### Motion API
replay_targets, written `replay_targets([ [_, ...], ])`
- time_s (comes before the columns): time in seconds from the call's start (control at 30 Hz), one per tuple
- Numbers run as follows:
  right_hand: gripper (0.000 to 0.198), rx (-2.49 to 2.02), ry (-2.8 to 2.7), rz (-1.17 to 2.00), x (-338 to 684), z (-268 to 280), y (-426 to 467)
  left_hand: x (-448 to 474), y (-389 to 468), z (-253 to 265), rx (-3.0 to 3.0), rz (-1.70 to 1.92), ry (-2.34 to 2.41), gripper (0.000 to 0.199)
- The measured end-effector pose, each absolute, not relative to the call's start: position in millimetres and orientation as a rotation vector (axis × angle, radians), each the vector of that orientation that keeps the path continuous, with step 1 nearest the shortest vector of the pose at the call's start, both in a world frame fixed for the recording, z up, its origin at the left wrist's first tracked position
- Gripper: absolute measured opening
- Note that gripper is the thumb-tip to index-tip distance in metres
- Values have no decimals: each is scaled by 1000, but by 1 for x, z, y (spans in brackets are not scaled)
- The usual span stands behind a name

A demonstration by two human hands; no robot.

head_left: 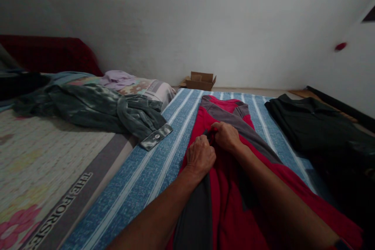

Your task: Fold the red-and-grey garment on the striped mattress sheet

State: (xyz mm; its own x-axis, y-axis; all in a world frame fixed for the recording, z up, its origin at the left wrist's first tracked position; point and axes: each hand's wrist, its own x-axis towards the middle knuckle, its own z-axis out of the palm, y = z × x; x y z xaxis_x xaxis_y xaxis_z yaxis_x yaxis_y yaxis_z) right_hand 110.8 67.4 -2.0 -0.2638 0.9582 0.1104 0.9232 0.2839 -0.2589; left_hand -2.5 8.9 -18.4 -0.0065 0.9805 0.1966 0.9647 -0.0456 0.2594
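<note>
A person's left hand and right hand meet at the chest of a red short-sleeved shirt with grey shoulder panels, which lies face up and lengthwise on a blue bedsheet with pale stripes, its collar pointing to the far wall. The fingers of both hands are curled shut and pinch the shirt's dark front placket between them, knuckles nearly touching; exactly what lies under the fingertips cannot be told. The shirt's body is bright red, with grey bands running from the collar down across the shoulders and a further grey panel along its near left edge beside the left forearm. The fabric is loosely creased rather than flat.

To the right, close by the red shirt, a dark green collared garment lies spread on the same sheet. To the left, a crumpled grey-green satin shirt with a buttoned cuff rests across the sheet's edge and a printed mat. A small open cardboard box sits on the floor against the far white wall.
</note>
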Motion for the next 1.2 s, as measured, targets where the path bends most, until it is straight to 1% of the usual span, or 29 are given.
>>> replay_targets([
  [0.13, 37, -1733, -2273, 228, 113, -4, 67, -5, 10, -17, 2092, 579, 2171, 16],
  [0.33, 29, -1775, -2311, 202, 112, -4, 64, -9, 12, -11, 1875, 650, 2239, 16],
  [0.6, 26, -1579, -2577, 93, 113, -6, 57, -16, 16, -10, 1681, 850, 2197, 15],
  [0.8, 28, -1516, -2594, 18, 114, -11, 50, -16, 15, -12, 1670, 902, 2183, 13],
  [0.97, 22, -1547, -2541, 4, 112, -12, 48, -15, 17, -14, 1785, 782, 2161, 14],
  [1.07, 24, -1522, -2552, -45, 110, -11, 48, -15, 20, -13, 1785, 715, 2138, 8],
  [1.13, 26, -1505, -2575, -69, 109, -11, 48, -15, 21, -13, 1765, 760, 2141, 6],
  [1.2, 26, -1505, -2598, -65, 107, -12, 49, -15, 21, -15, 1808, 863, 2121, 10],
])
